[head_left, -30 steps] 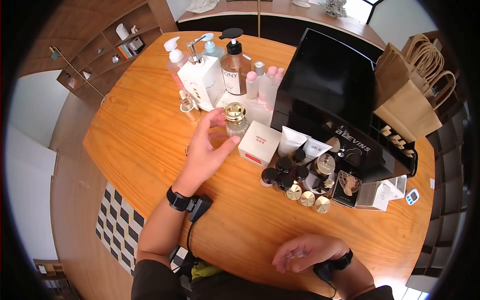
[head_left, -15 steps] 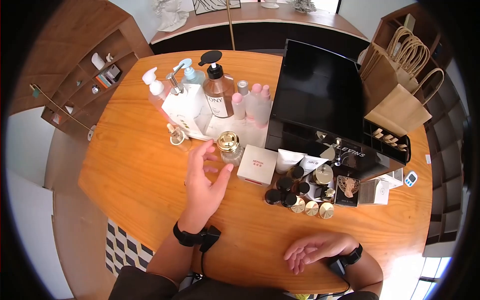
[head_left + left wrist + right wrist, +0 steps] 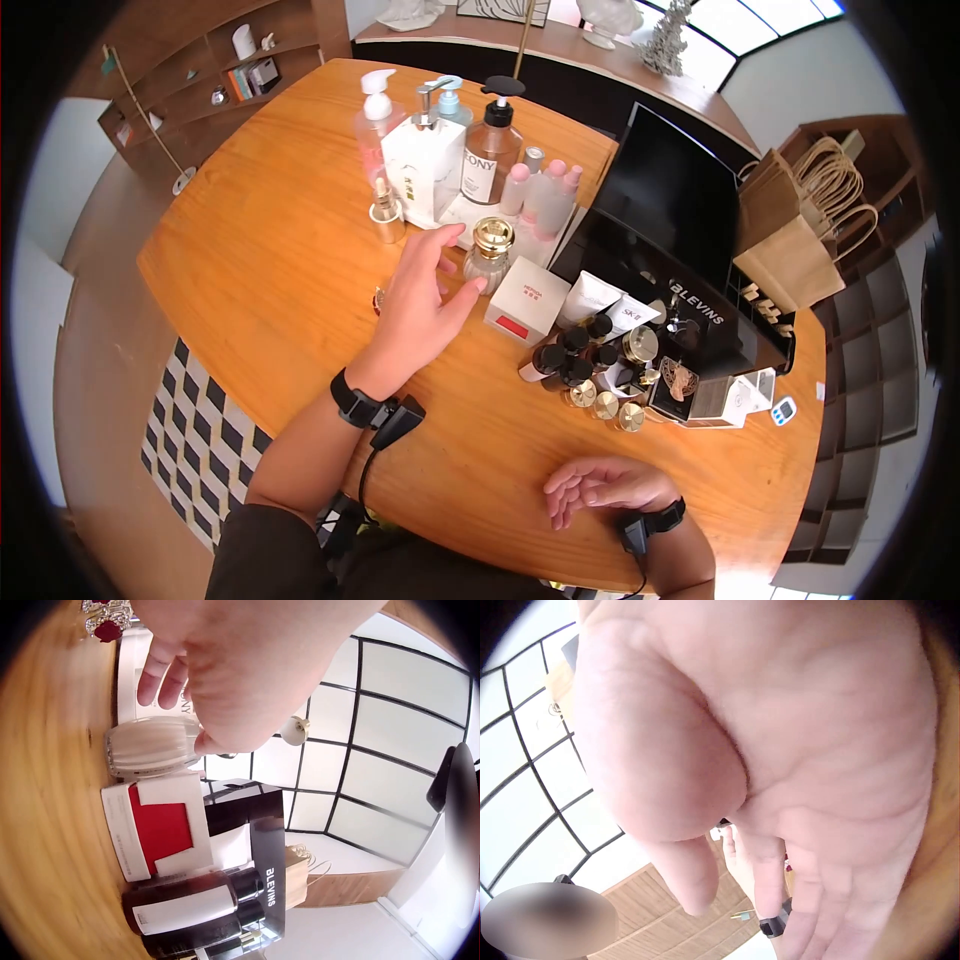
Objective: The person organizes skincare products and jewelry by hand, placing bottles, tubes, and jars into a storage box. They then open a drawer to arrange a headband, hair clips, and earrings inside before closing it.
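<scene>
My left hand (image 3: 420, 300) reaches over the table with its fingers spread beside a ribbed glass jar (image 3: 487, 268) with a gold lid. Thumb and fingers stand on either side of the jar's near edge in the head view; in the left wrist view the thumb tip overlaps the jar's top end (image 3: 154, 746). Right of the jar sits a white box (image 3: 527, 300) with a red panel. A silver ornament with red stones (image 3: 107, 628) shows beside the left hand. My right hand (image 3: 610, 487) hangs loosely curled at the table's front and holds nothing.
Pump bottles (image 3: 425, 170) and pink-capped bottles (image 3: 540, 200) stand behind the jar, with a small dropper bottle (image 3: 386, 215) at left. Tubes (image 3: 590, 298), dark-capped bottles (image 3: 570, 355) and gold-lidded ones (image 3: 605, 405) crowd before a black case (image 3: 660, 200). Paper bags (image 3: 790, 240) stand right.
The head view has shifted and tilted. My left hand stays close beside the jar, with its fingers slightly off the lid they overlapped earlier. The right hand stays idle in much the same place.
</scene>
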Tool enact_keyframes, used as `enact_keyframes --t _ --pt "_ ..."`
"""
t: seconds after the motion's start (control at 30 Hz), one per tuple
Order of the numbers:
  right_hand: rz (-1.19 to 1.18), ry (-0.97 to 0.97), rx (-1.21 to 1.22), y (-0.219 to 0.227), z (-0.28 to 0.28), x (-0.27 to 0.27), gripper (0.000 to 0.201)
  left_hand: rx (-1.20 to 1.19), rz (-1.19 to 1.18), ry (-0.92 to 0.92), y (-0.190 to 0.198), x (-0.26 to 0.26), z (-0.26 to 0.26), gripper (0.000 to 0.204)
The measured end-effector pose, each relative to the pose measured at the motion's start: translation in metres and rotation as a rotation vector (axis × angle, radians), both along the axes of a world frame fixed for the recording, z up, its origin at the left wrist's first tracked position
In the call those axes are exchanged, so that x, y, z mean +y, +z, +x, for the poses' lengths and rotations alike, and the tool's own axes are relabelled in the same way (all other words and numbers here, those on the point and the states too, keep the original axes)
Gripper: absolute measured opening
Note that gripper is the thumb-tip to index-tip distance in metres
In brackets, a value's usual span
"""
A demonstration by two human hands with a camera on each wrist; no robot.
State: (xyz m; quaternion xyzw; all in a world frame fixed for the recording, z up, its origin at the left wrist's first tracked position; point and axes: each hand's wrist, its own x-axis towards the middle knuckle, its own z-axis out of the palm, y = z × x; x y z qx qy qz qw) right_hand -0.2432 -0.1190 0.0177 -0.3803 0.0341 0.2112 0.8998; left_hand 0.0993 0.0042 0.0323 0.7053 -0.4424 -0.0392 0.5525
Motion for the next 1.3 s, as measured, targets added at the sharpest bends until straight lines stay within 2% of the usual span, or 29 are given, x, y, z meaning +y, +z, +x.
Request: enact_keyframes --t 0.17,0.23,0.37,0.53,0.77,0.9,0.97,1.03,1.13,1.2,1.3 --pt "-0.005 -0.037 0.039 0.001 -0.001 0.004 0.046 -0.032 0.073 -0.031 0.001 0.002 0.002 0.062" --pt "-0.015 -0.051 0.061 0.001 -0.003 0.005 0.047 -0.120 0.066 -0.024 -0.007 -0.001 0.005 0.063" --pt "-0.027 -0.083 0.066 0.003 0.000 0.006 0.050 -0.116 0.047 -0.029 -0.030 -0.008 0.010 0.064" --pt "-0.107 -0.132 0.084 0.004 -0.002 0.012 0.052 0.114 0.014 -0.148 -0.050 -0.018 0.009 0.063" --pt "-0.107 -0.164 0.078 0.004 -0.003 0.016 0.048 0.077 0.018 -0.130 -0.036 -0.011 0.005 0.065" --pt "-0.067 -0.176 0.017 0.008 -0.002 0.020 0.042 -0.087 0.058 -0.004 -0.017 0.006 -0.002 0.069" --pt "-0.109 -0.218 0.047 0.008 -0.004 0.021 0.041 -0.297 0.013 0.043 0.002 0.016 0.001 0.068" --pt "-0.106 -0.237 0.047 0.008 -0.006 0.023 0.039 -0.334 -0.014 0.049 0.020 0.032 0.019 0.061" --pt "-0.161 -0.230 0.056 0.010 -0.007 0.023 0.036 -0.232 0.150 0.002 0.039 0.064 0.038 0.051" --pt "-0.165 -0.219 0.055 0.011 -0.006 0.022 0.035 -0.364 0.426 0.002 0.046 0.081 0.044 0.049" --pt "-0.163 -0.218 0.054 0.009 -0.006 0.021 0.034 -0.426 0.511 -0.083 0.040 0.095 0.052 0.048"
